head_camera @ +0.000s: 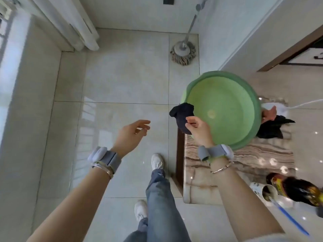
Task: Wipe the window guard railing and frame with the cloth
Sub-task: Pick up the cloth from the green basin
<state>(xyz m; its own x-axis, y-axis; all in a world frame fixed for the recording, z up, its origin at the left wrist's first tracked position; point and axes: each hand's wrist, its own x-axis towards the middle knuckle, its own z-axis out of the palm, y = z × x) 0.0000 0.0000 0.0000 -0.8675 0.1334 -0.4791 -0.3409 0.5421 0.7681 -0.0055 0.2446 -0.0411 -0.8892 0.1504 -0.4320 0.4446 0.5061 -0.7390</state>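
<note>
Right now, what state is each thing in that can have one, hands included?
Left hand: open, fingers loosely curled, holds nothing.
Right hand: pinches the cloth.
Cloth: dark, bunched, draped over the basin's rim.
Basin: green, upright on the counter; whether it holds water is unclear.
Mop: leans in the corner, head on the floor.

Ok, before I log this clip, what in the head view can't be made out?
- Window guard railing and frame: only a washed-out sliver at the left edge.
- Dark blue cloth, pinched by the right hand: wet or dry, unclear.
- Round green plastic basin: any water inside can't be judged.
- Dark glass bottle: blurred, label unreadable, cut by the right edge.
- Dark item behind the basin: partly hidden.
</note>
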